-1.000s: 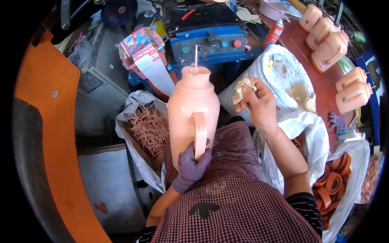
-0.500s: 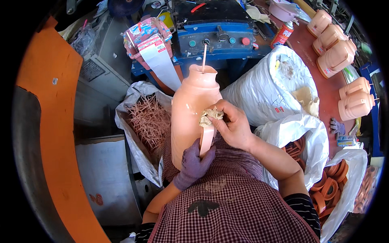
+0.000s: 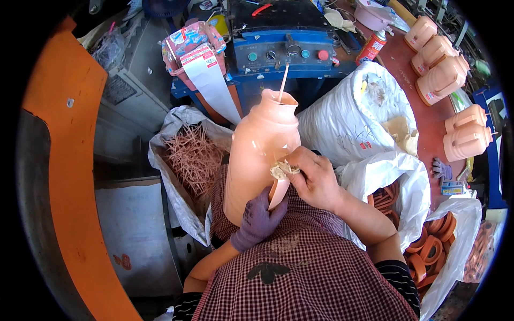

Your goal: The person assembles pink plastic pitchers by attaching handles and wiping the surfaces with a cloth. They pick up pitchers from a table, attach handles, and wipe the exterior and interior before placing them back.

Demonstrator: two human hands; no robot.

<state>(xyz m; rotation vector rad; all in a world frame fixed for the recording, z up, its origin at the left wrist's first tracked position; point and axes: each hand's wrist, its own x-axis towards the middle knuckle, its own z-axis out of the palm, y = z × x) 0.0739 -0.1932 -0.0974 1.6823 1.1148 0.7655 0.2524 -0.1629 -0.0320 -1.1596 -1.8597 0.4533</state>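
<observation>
A tall peach plastic jug (image 3: 257, 155) stands upright in my lap, a thin stick poking out of its mouth. My left hand (image 3: 258, 218), in a purple glove, grips the jug's handle (image 3: 278, 191) low on its near side. My right hand (image 3: 312, 177) is bare and presses a crumpled beige rag (image 3: 281, 170) against the top of that handle, where it meets the jug's body.
A white sack of thin pinkish sticks (image 3: 194, 159) sits to my left. A blue machine with round buttons (image 3: 286, 45) is ahead. Several finished peach jugs (image 3: 443, 77) stand on the red table at right. Bags of orange rings (image 3: 428, 251) lie beside my right arm.
My right hand came down from the white bag at right with the rag and now rubs it on the jug's handle. My left hand keeps its grip on the handle.
</observation>
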